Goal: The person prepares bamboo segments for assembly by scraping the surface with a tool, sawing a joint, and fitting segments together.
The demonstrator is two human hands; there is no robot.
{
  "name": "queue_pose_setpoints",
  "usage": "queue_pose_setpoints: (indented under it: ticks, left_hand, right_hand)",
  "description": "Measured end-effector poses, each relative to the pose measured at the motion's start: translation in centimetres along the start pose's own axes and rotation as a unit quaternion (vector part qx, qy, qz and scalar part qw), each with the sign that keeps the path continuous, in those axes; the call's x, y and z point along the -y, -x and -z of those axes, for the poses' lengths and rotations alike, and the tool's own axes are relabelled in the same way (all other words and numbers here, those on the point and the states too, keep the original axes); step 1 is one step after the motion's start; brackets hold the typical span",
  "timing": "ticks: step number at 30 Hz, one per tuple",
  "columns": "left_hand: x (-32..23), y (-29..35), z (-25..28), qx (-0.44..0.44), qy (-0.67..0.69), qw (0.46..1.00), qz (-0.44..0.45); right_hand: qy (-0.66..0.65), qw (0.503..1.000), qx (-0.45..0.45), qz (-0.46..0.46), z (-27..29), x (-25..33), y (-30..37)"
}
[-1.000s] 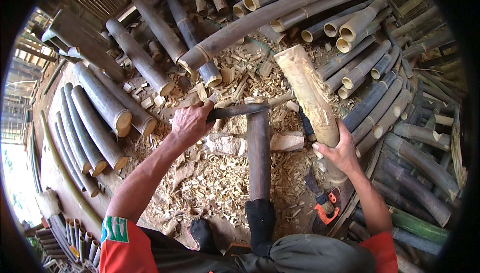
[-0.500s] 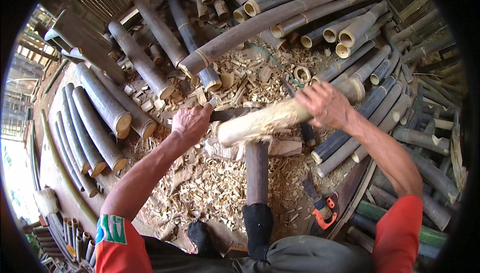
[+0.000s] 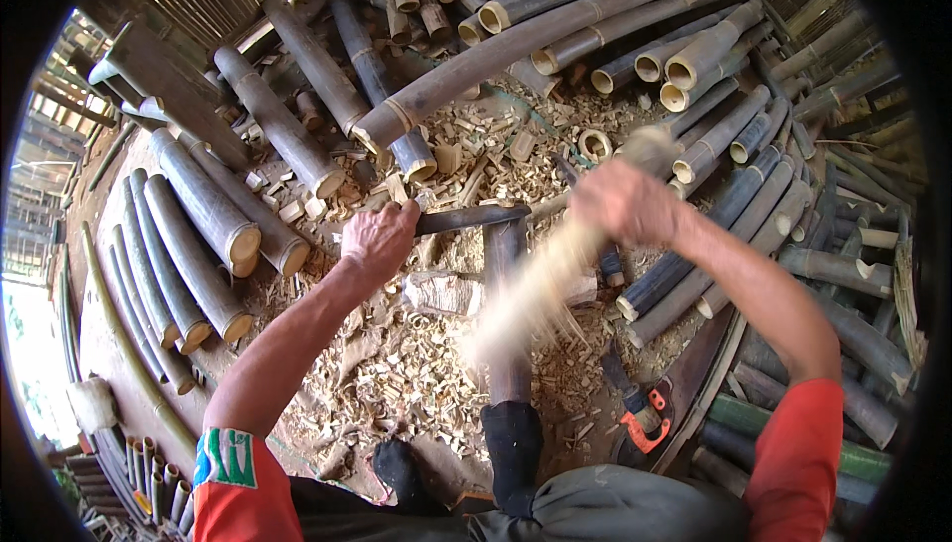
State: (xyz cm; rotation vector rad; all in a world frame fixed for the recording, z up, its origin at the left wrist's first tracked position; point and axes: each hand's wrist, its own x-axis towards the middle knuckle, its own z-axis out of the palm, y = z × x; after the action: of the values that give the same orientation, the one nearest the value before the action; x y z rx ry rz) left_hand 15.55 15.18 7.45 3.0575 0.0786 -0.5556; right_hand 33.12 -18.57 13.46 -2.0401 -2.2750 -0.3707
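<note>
My left hand (image 3: 379, 233) is closed around the handle of a machete, whose dark blade (image 3: 471, 219) points right across the far end of a dark bamboo piece (image 3: 511, 373). That piece runs toward me over a pale, chipped log (image 3: 444, 293), and my black-covered right foot (image 3: 513, 453) is at its near end. My right hand (image 3: 625, 205) grips a thick wooden club (image 3: 540, 289), tilted with its pale, frayed end down toward me and smeared by motion. The club crosses in front of part of the bamboo and log.
Wood chips (image 3: 387, 383) cover the ground. Cut bamboo lengths (image 3: 193, 254) lie at the left, with more poles (image 3: 555, 6) at the back and right. An orange-handled saw (image 3: 645, 423) lies near my right knee. A bamboo ring (image 3: 594, 146) sits among the chips.
The club has swung from nearly level to steeply tilted, its frayed end dropping toward me. It has uncovered the blade and the bamboo's far end. My left hand has barely moved.
</note>
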Motion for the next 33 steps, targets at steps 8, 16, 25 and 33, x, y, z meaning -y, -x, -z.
queue_pose_setpoints:
  ticks: [8, 16, 25, 33]
  left_hand:
    - [4.2, 0.3, -2.6, -0.004, 0.069, 0.994, 0.089]
    - [1.8, 10.6, -5.9, -0.221, 0.345, 0.871, 0.272]
    - [-2.6, 12.6, -14.4, -0.239, 0.533, 0.742, 0.329]
    - [-4.5, 11.5, -16.3, -0.211, 0.589, 0.734, 0.263]
  right_hand:
    - [-0.008, 0.996, 0.055, -0.066, 5.7, 4.4, -1.2]
    - [-0.364, 0.749, 0.022, -0.553, 1.4, 26.6, 6.8]
    - [-0.302, 0.480, -0.035, -0.823, -2.7, 47.3, 8.0]
    - [-0.275, 0.647, -0.121, -0.701, -3.4, 40.2, 2.1]
